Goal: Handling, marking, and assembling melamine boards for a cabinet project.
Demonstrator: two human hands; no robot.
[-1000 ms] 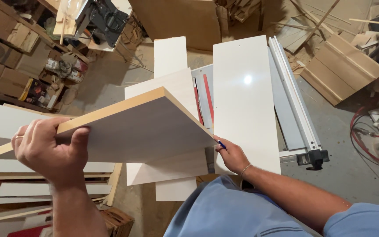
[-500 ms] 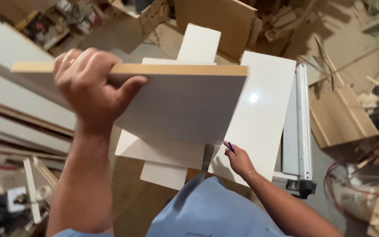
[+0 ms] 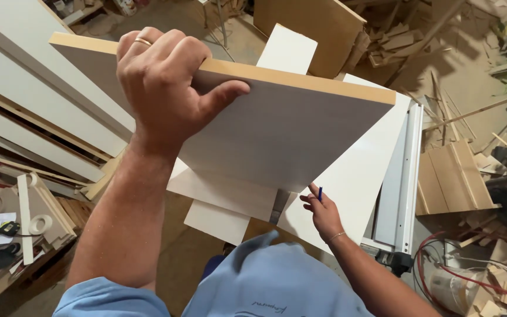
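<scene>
You hold the white laminated board with a raw tan edge (image 3: 283,132) up in front of you, its long axis running from upper left to right, the tan edge strip facing up and sloping down toward the right corner. The pale face tilts toward you and narrows to a lower corner just above your right hand. The board hangs in the air over the white-topped table saw (image 3: 359,176), which has other white offcut panels (image 3: 224,196) lying on it.

Your left hand (image 3: 168,88) grips the top edge near its left end: fingers curled over the far side, thumb pressed flat on the near face, a ring on one finger, forearm rising steeply from the lower left.

Your right hand (image 3: 323,212) rests low on the saw top, fingers pinched around a blue pen (image 3: 320,194), wrist bent, a thin bracelet on it.
</scene>
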